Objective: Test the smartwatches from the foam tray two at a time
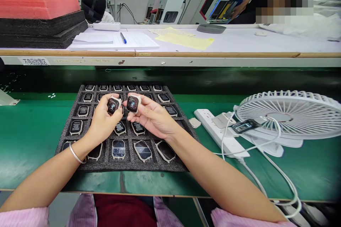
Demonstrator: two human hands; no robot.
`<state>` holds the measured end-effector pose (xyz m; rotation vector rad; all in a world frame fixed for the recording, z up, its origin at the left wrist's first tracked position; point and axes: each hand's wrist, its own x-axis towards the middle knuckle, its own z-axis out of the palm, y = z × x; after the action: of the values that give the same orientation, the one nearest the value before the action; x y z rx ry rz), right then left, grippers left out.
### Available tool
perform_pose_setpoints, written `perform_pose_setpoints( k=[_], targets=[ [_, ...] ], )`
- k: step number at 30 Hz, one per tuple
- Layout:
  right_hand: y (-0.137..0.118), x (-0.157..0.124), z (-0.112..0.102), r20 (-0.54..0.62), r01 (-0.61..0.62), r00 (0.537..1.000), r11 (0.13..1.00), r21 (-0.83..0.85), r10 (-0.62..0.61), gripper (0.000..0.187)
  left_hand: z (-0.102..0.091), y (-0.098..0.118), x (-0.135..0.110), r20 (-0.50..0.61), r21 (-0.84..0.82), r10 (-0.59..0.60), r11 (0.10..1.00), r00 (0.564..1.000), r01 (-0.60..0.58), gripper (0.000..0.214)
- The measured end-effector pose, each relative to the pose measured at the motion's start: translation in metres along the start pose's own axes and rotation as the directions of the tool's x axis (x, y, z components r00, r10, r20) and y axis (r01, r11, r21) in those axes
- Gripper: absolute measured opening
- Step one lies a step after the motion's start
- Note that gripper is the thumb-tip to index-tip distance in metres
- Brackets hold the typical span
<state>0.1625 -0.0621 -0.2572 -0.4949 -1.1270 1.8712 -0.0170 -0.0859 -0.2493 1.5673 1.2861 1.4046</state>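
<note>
My left hand (102, 120) is closed on a strapless smartwatch (113, 105) with a lit dark screen and pale case. A second smartwatch (132, 103) of the same look is pinched in my right hand (153, 117). Both are held side by side, apart, with their screens toward me. Below them lies a dark grey foam tray (102, 165) with rows of square pockets. Many pockets hold watch bodies, such as one (76, 127) showing white text and one (118, 149) with a dark screen. My hands and forearms hide part of the tray.
On the green bench's right are a white power strip (215, 133), a white fan (290, 113), cables and a small device with a display (245, 126). The raised shelf (181, 44) ahead bears foam blocks (39, 21), papers and a pen (123, 38). Two people are beyond it.
</note>
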Motion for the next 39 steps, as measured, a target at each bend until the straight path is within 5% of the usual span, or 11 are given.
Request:
perform_pose_setpoints(
  k=[26, 31, 35, 39],
  targets=[
    [0.003, 0.000, 0.000, 0.069, -0.005, 0.998, 1.000, -0.011, 0.006, 0.042, 0.000, -0.002, 0.001, 0.063, -0.013, -0.012, 1.000, 0.998, 0.013, 0.034],
    [-0.001, 0.001, 0.000, -0.032, -0.026, 0.999, 1.000, -0.004, 0.026, 0.045, -0.001, 0.000, 0.004, 0.056, -0.149, -0.184, 0.970, 0.981, 0.190, 0.040],
    [-0.003, 0.005, -0.005, -0.065, -0.067, 0.995, 0.997, 0.047, 0.070, 0.029, -0.002, 0.006, 0.007, 0.142, -0.387, -0.373, 0.831, 0.917, 0.398, 0.043],
    [-0.003, 0.008, -0.008, -0.103, -0.121, 0.986, 0.990, 0.074, 0.128, 0.028, -0.004, 0.010, 0.007, 0.160, -0.481, -0.423, 0.756, 0.892, 0.445, 0.046]
  ],
)
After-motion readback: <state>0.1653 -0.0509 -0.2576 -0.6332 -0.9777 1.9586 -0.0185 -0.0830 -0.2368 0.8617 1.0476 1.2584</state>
